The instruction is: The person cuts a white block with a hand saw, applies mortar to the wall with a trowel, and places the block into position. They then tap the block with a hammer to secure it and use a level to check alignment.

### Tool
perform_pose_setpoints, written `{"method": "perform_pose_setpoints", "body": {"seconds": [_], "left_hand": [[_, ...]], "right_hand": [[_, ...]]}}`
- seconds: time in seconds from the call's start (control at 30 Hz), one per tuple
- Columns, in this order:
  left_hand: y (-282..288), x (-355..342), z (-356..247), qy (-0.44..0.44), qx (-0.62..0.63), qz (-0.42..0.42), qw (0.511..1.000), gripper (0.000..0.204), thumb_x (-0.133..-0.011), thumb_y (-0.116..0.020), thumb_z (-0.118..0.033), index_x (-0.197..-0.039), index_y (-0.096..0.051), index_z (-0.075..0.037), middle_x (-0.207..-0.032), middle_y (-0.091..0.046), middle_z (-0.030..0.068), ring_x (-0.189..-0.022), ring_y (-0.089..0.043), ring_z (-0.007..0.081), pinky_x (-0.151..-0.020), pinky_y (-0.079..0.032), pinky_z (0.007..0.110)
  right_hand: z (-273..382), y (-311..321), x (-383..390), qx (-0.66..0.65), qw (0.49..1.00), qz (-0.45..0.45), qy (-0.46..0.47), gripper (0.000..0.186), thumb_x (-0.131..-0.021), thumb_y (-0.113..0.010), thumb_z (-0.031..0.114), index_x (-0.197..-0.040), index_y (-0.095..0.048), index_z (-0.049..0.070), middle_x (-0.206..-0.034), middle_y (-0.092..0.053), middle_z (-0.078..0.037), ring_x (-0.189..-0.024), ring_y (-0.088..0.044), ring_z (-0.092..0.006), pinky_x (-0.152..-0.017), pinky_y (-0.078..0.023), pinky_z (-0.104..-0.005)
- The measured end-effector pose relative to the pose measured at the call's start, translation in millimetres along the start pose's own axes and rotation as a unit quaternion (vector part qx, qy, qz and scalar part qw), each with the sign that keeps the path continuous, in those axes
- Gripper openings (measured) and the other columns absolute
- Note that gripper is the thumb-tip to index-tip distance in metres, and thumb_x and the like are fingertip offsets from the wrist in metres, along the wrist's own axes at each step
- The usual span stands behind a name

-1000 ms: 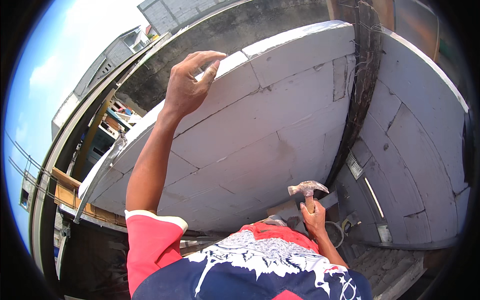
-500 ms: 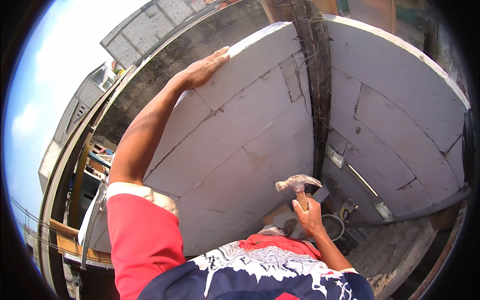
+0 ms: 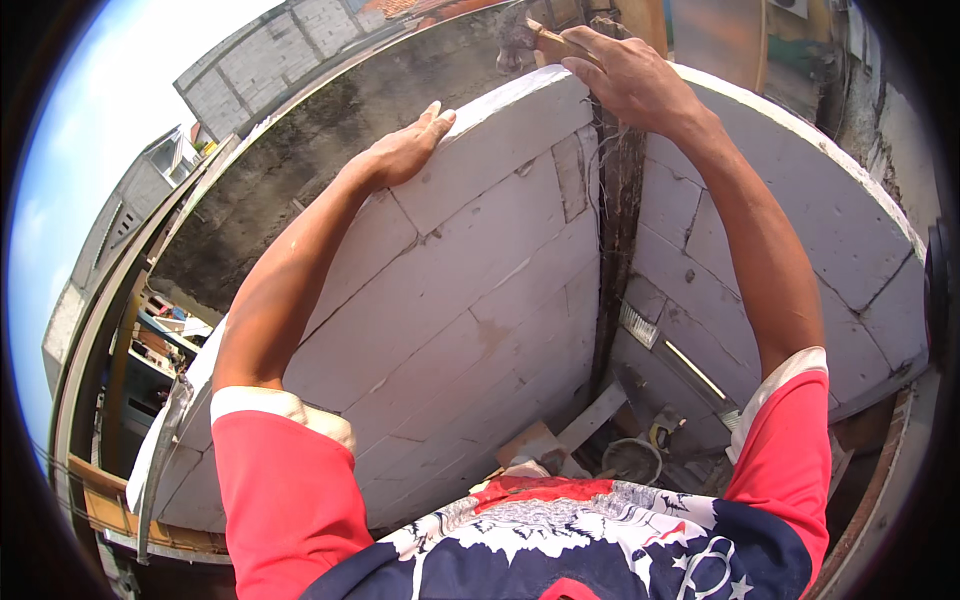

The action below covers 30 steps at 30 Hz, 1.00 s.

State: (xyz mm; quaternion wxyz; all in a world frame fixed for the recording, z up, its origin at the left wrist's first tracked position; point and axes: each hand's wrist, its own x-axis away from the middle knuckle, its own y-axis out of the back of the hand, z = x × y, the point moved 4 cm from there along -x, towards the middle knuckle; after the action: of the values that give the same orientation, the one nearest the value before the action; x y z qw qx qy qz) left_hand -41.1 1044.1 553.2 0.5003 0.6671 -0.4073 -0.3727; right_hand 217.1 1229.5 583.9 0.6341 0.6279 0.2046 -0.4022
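Observation:
My left hand (image 3: 408,148) lies on the top edge of the left block wall (image 3: 470,250), its fingers stretched out over the rim. Raised above the corner, my right hand (image 3: 640,88) is wrapped round the wooden handle of a claw hammer (image 3: 548,38). The hammer head is at the far side of the wall's top, somewhat blurred, and I cannot tell whether it touches anything. Below my right hand a dark upright post (image 3: 620,190) runs down the corner between the two walls, with thin wires on it.
The right block wall (image 3: 690,215) curves away beside my right arm. Down in the corner are a round bucket (image 3: 632,460) and a board (image 3: 592,415). Behind the left wall stands a stained old wall (image 3: 340,120). A metal strip (image 3: 165,455) hangs at the left.
My right hand has swung the hammer up from low in front of me to the top of the corner. My left hand stays on the wall's edge. The view has shifted slightly.

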Motion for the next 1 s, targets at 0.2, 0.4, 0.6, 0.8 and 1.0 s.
{"method": "perform_pose_setpoints", "body": {"seconds": [0.2,0.4,0.6,0.8,1.0], "left_hand": [[2.0,4.7,-8.0,0.029,-0.009,-0.004,1.000,0.090,-0.104,-0.010,-0.071,-0.167,-0.011,-0.006,-0.174,-0.009,0.0157,-0.159,-0.016,0.0390,-0.130,-0.015,0.045],[0.2,9.9,-3.2,0.048,-0.007,-0.003,0.999,0.095,-0.102,-0.009,-0.076,-0.167,-0.008,-0.007,-0.175,-0.009,0.0131,-0.159,-0.014,0.0380,-0.130,-0.015,0.046],[-0.4,6.4,0.2,0.058,0.004,-0.016,0.998,0.102,-0.100,-0.008,-0.079,-0.166,-0.004,-0.003,-0.171,-0.019,0.0226,-0.156,-0.022,0.0439,-0.128,-0.020,0.049],[1.3,8.0,11.2,0.058,0.016,-0.013,0.998,0.105,-0.098,-0.008,-0.081,-0.166,-0.004,-0.001,-0.172,-0.018,0.0220,-0.158,-0.020,0.0416,-0.129,-0.016,0.047],[-0.3,6.2,-5.6,0.040,0.036,0.003,0.999,0.105,-0.098,-0.009,-0.083,-0.167,-0.007,-0.003,-0.174,-0.009,0.0183,-0.161,-0.006,0.0346,-0.131,-0.010,0.043]], "right_hand": [[-18.8,-69.3,-78.0,0.062,0.988,0.110,0.093,0.050,-0.108,-0.053,0.042,-0.144,-0.060,0.009,-0.114,-0.074,-0.025,-0.104,-0.074,-0.0343,-0.096,-0.060,-0.0458],[2.5,-63.5,-78.8,-0.041,0.978,0.200,0.049,0.040,-0.109,-0.053,0.032,-0.137,-0.066,0.007,-0.135,-0.069,-0.010,-0.120,-0.067,-0.0228,-0.101,-0.055,-0.0377],[22.4,-50.4,-72.8,0.054,0.968,0.222,0.108,0.035,-0.108,-0.051,0.026,-0.135,-0.067,0.008,-0.139,-0.068,-0.009,-0.119,-0.068,-0.0226,-0.100,-0.053,-0.0377],[18.0,-73.3,-68.4,0.128,0.956,0.191,0.184,0.035,-0.107,-0.051,0.021,-0.138,-0.065,0.011,-0.132,-0.071,-0.011,-0.109,-0.071,-0.0249,-0.096,-0.055,-0.0365],[23.5,9.0,6.1,-0.083,0.996,-0.023,0.008,0.038,-0.109,-0.051,0.027,-0.138,-0.062,0.006,-0.129,-0.070,-0.018,-0.124,-0.064,-0.0358,-0.107,-0.049,-0.0457]]}}
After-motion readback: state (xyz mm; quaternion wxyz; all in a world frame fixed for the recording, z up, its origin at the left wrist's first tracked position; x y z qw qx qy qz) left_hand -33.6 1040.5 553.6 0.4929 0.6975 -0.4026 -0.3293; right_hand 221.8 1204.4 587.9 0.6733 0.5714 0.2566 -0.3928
